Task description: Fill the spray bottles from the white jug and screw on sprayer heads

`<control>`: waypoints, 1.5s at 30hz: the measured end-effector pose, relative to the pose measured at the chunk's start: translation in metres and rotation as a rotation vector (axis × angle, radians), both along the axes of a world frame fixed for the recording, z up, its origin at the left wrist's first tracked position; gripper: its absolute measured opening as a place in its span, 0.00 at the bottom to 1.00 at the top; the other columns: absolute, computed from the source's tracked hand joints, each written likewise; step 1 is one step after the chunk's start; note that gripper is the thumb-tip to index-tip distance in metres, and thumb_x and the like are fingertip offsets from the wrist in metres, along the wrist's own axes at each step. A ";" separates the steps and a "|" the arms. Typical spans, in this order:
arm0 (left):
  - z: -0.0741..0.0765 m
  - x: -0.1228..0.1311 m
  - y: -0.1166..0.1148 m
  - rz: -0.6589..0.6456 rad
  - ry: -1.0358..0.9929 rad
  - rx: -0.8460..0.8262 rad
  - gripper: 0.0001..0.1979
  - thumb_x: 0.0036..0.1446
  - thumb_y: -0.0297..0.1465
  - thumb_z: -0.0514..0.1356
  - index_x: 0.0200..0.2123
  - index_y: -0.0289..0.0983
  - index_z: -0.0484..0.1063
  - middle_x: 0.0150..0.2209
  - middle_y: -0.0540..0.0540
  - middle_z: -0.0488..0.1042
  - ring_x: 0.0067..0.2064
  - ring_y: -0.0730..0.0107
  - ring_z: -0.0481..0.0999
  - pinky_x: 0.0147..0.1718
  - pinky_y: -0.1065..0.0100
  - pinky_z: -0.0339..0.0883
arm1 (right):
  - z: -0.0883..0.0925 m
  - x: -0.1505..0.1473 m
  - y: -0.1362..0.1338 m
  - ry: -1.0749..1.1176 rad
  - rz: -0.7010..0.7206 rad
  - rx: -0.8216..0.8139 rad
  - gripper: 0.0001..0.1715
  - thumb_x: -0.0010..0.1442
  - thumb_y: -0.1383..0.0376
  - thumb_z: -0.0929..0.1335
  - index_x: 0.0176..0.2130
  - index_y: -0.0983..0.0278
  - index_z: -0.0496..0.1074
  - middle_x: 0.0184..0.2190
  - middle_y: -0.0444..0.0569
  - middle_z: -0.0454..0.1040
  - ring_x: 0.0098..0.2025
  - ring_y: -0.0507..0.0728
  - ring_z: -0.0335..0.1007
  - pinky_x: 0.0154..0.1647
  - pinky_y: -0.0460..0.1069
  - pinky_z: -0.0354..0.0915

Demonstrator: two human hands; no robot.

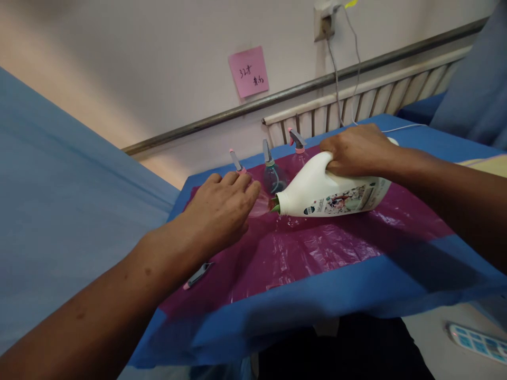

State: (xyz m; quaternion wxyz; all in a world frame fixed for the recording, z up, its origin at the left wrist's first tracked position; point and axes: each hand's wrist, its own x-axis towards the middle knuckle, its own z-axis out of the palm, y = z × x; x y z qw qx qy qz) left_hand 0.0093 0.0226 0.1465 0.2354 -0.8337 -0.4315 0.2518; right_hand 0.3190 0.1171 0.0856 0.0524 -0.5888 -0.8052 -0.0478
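My right hand [358,150] grips the handle of a large white jug [336,192], tipped on its side with its open mouth to the left. A green edge shows at that mouth, and drops of liquid lie just below it. My left hand [222,208] curls around a clear pinkish bottle [260,206], mostly hidden behind the fingers, its opening close to the jug's mouth. Behind stand a spray bottle with a teal collar [274,177] and two with pink parts, one at right [300,158]. A loose grey and pink spray head [199,274] lies near my left forearm.
A magenta plastic sheet [332,245] covers part of the blue-draped table [356,282]. Behind it are a wall rail [222,119], a radiator [368,103] and a socket with cables [325,24]. Blue curtain [59,184] hangs at left. A pink note [249,71] is on the wall.
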 end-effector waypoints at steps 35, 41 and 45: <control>0.019 0.015 0.009 -0.237 -0.069 0.064 0.21 0.77 0.25 0.55 0.66 0.48 0.76 0.67 0.38 0.75 0.70 0.41 0.69 0.65 0.45 0.63 | 0.001 0.013 0.002 0.107 -0.033 0.006 0.18 0.66 0.49 0.72 0.48 0.55 0.85 0.40 0.57 0.86 0.45 0.69 0.79 0.41 0.57 0.59; 0.017 0.012 0.010 -0.271 -0.080 0.084 0.20 0.78 0.25 0.56 0.66 0.47 0.76 0.65 0.38 0.76 0.70 0.42 0.70 0.65 0.47 0.63 | 0.001 0.012 0.002 0.079 -0.036 0.017 0.17 0.67 0.51 0.71 0.48 0.56 0.84 0.40 0.56 0.86 0.43 0.67 0.79 0.39 0.56 0.56; 0.013 0.007 0.014 -0.378 -0.105 0.148 0.16 0.77 0.24 0.58 0.61 0.43 0.79 0.63 0.36 0.78 0.66 0.43 0.74 0.59 0.48 0.66 | 0.001 0.012 0.002 0.075 -0.038 0.017 0.18 0.66 0.53 0.70 0.48 0.57 0.85 0.39 0.56 0.86 0.43 0.67 0.79 0.39 0.56 0.57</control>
